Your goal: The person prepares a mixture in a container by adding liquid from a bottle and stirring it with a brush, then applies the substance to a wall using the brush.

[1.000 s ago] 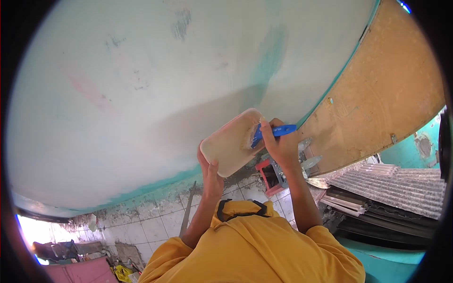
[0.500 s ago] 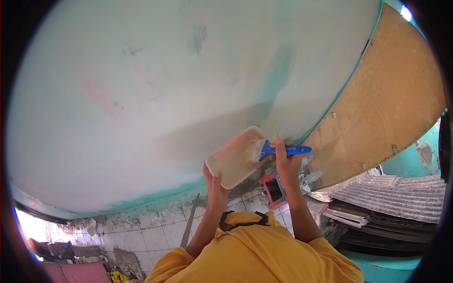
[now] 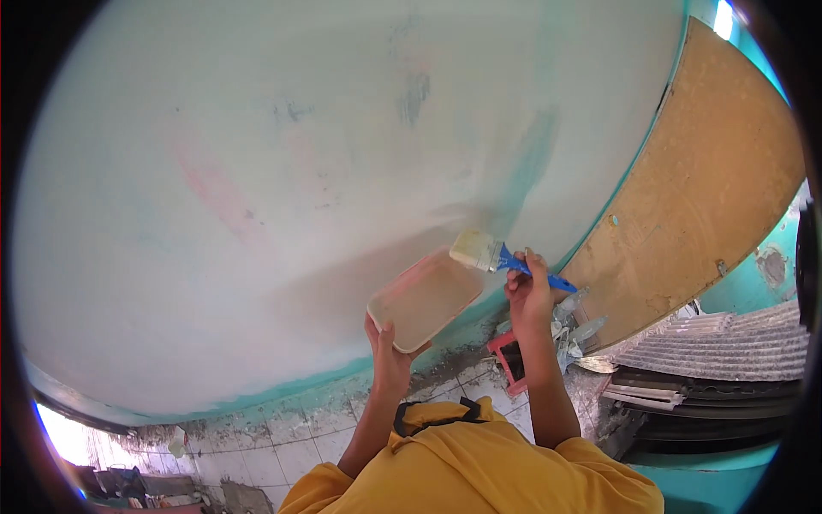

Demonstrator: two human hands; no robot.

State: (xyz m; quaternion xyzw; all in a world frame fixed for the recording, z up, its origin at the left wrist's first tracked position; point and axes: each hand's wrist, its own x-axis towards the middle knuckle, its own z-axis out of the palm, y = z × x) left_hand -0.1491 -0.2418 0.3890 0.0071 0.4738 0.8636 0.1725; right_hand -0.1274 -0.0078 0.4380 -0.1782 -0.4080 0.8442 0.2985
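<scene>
I see right hand (image 3: 533, 295) pinching blue-handled paintbrush (image 3: 498, 256), pale bristles (image 3: 471, 248) at far right corner of shallow tray (image 3: 445, 317). Left hand (image 3: 391, 353) grips tray's near left corner, in front of wall (image 3: 257, 171). Overloaded bristles could drip past rim onto tiled floor (image 3: 295, 458); one-cornered grip could let tray tip, spill. Can't tell how full.

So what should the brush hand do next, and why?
Probably the right hand should lift the brush to the teal streak on the wall. The bristles look coated in something pale, the left hand holds the tray just below, and that streak stands out against the paler wall.
</scene>
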